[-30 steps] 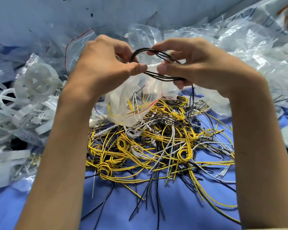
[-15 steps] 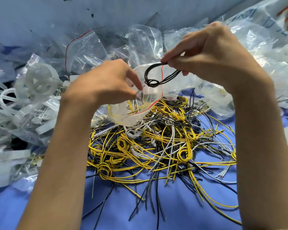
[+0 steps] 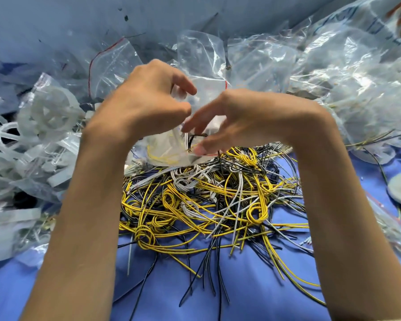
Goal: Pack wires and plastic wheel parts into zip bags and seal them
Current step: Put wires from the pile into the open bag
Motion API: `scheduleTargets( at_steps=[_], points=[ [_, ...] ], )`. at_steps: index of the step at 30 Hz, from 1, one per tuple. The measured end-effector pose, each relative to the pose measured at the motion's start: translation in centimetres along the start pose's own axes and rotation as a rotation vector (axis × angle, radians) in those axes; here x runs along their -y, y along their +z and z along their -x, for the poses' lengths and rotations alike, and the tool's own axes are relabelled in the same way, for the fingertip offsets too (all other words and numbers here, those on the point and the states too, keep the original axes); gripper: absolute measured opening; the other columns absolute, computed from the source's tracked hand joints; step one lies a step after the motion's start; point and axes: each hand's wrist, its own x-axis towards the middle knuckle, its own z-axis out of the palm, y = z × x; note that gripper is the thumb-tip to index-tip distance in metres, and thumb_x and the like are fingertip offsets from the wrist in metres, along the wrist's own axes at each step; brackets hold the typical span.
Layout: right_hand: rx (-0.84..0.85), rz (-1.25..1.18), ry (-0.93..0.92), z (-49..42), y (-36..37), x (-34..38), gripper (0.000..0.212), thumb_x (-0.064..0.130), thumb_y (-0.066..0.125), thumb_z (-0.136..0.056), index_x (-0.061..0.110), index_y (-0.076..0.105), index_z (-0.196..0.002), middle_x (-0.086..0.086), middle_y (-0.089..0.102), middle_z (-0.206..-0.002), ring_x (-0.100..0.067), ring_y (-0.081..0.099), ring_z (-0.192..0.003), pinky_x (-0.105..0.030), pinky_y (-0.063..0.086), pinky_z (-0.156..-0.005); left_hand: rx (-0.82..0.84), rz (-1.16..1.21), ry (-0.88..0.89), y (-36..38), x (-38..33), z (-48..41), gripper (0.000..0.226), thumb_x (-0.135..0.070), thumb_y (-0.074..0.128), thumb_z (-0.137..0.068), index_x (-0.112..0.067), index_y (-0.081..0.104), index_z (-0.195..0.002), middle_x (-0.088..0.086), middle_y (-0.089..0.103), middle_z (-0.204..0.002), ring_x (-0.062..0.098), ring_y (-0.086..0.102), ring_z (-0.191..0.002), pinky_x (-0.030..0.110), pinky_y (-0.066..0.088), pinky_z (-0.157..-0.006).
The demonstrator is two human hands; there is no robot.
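Clear plastic film of the zip bag (image 3: 164, 150) is held at its mouth by the left grip (image 3: 146, 105), whose fingers curl round the upper lip and hold it apart. The right grip (image 3: 248, 119) is narrow, thumb and forefinger closed on a small coil of black wire (image 3: 196, 136) right at that mouth. Blur hides how far in the coil has gone. Yellow and white strands already show through the bag's wall just under the coil, so this bag looks partly filled. Its mouth gapes between the two grips, so it is not yet sealed.

Just below both grips, nearer the person, lies the wire pile (image 3: 218, 200), a thick tangle of yellow, white and black lengths, many looped into small coils. It looks like most of the wire packing is left to do.

Out to the left of the left grip sit the translucent white plastic wheel parts (image 3: 46, 112), several of them seemingly inside bags; whether those are sealed I cannot tell. Beyond and to the right of the right grip is a heap of crumpled clear bags (image 3: 333, 77). Everything rests on the blue cloth of the worktop (image 3: 241, 286).
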Motion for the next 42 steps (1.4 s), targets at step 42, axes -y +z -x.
scheduleTargets(
  at_steps=[42],
  points=[
    [0.068, 0.305, 0.06, -1.9, 2.1, -0.6, 0.048, 0.039, 0.061, -0.087, 0.027, 0.052, -0.133, 0.0, 0.057, -0.099, -0.022, 0.05, -0.092, -0.03, 0.042, -0.078, 0.502, -0.211, 0.107, -2.9, 2.0, 1.2, 0.043, -0.039, 0.05, -0.057, -0.061, 0.06, -0.093, 0.005, 0.063, -0.073, 0.019, 0.048, -0.056, 0.03, 0.043, -0.059]
  ],
)
